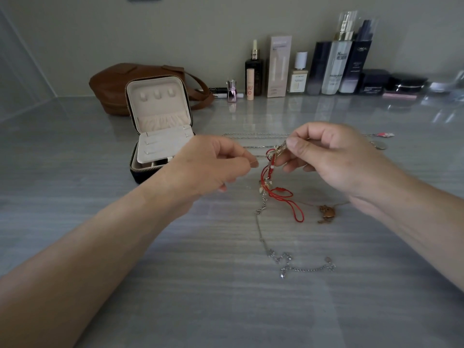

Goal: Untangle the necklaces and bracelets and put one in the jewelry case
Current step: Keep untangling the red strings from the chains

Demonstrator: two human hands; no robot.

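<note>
Left hand (pixel 213 167) and right hand (pixel 331 156) pinch the red-cord tangle (pixel 272 163); yanking apart could cinch its knot or snap a chain.

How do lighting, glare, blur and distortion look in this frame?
Head view: dim, flat light; the glossy table mirrors the bottles at the back; the wide lens stretches the forearms; the left hand has slightly smeared fingertips, the strand they pinch too fine to resolve; the red cord in the right hand reads clearly.

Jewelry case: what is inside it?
The jewelry case lid shows three tabs and a gathered pocket; a cream panel covers the base, hiding most compartments. No jewelry visible.
</note>
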